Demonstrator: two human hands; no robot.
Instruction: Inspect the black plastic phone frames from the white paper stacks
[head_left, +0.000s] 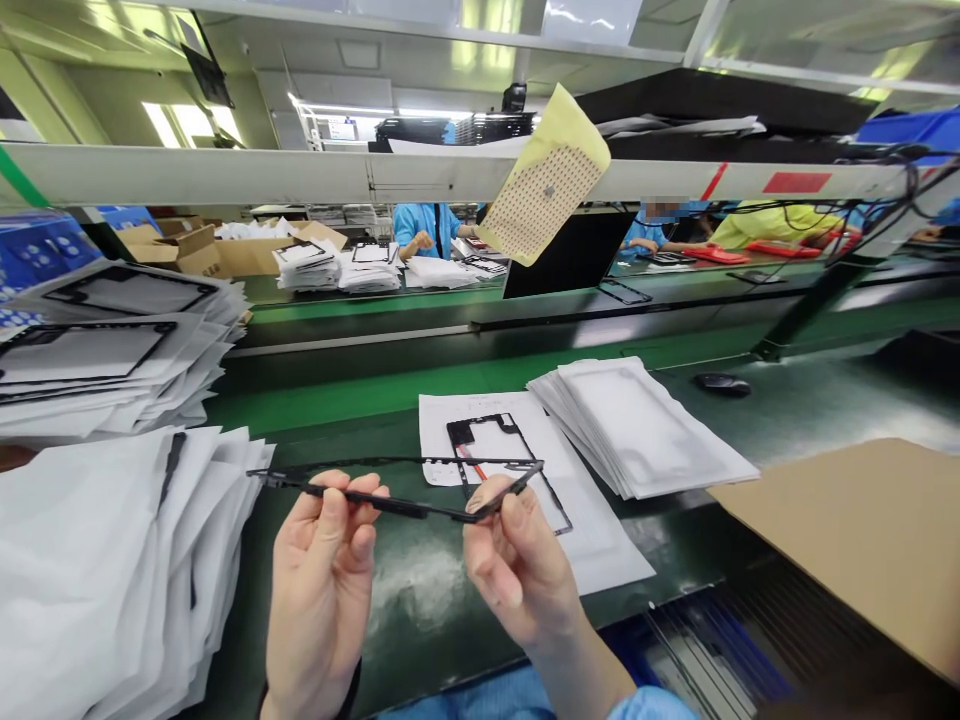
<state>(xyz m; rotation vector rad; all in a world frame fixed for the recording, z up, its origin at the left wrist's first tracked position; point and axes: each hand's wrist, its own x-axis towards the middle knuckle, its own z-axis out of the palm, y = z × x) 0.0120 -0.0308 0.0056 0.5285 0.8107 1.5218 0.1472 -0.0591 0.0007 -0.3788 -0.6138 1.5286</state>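
Between my two hands a thin black rectangular frame [409, 508] is held up, tilted nearly edge-on, above the green bench. My left hand [322, 590] pinches its near long side toward the left end. At the right end, my right hand [525, 570] grips the corner between thumb and fingers. Behind it, a second black frame [561, 510] lies flat on white paper sheets [600, 560], with a red mark or strip showing inside its outline. A stack of white sleeves [637, 430] sits just right of those sheets.
Tall piles of white sleeves [75, 560] stand at the left, some with black frames on top. Brown cardboard [862, 530] lies at the right, a black mouse [721, 385] behind it. A yellow dotted sheet [551, 185] hangs from the rail [300, 178]. People in blue work across the bench.
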